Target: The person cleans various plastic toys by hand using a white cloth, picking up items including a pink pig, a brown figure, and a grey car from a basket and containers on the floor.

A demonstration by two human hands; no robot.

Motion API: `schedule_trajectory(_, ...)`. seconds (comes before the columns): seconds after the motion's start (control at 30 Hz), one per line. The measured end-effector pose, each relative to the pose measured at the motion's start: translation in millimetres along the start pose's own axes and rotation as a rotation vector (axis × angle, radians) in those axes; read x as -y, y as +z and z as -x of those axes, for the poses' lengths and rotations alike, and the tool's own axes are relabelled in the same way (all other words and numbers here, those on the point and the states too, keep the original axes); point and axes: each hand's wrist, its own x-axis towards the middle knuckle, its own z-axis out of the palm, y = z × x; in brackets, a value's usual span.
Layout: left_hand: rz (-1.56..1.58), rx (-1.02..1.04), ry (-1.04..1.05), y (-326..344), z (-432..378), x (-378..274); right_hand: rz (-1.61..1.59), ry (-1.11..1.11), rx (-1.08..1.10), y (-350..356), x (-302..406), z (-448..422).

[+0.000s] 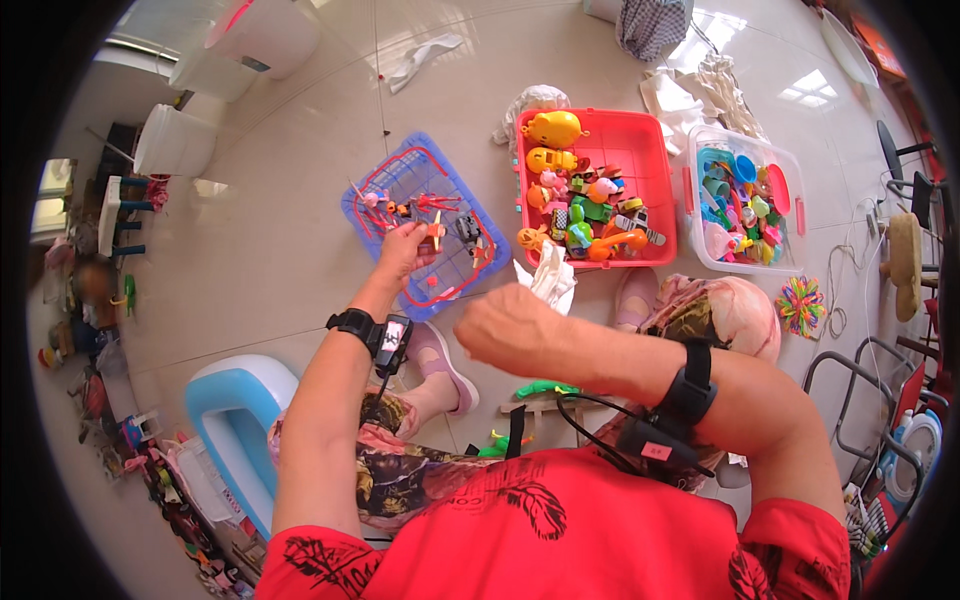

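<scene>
My left hand [407, 253] pinches a small orange toy [435, 232] with a pale yellow bar-like part, held over the blue plastic basket [491, 262]. In that basket lie red toy pieces [439, 201], a dark grey toy [470, 229] and other small toys. My right hand [504, 324] is curled in front of my body, to the right of the basket. A crumpled white cloth [553, 279] sticks out from behind it and appears gripped, though its fingertips are hidden.
A red bin [637, 150] beyond my right hand holds several plastic toys. Beside it stands a clear box [709, 259] of colourful toys. A multicoloured ball toy [801, 306] rests on the tiles. At left is a blue and white inflatable [217, 394]; white buckets [169, 142] stand farther off.
</scene>
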Motion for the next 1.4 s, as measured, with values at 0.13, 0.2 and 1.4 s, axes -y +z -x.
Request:
schedule_trajectory(0.13, 0.141, 0.048, 0.169, 28, 62, -85, -0.264, 0.35, 0.072, -28, -11, -29)
schedule_trajectory(0.2, 0.197, 0.058, 0.258, 47, 100, -120, -0.346, 0.492, -0.179, -45, -13, -31)
schedule_trajectory(1.4, -0.613, -0.362, 1.054, 113, 169, -131, -0.627, 0.691, -0.533, -51, -46, -61)
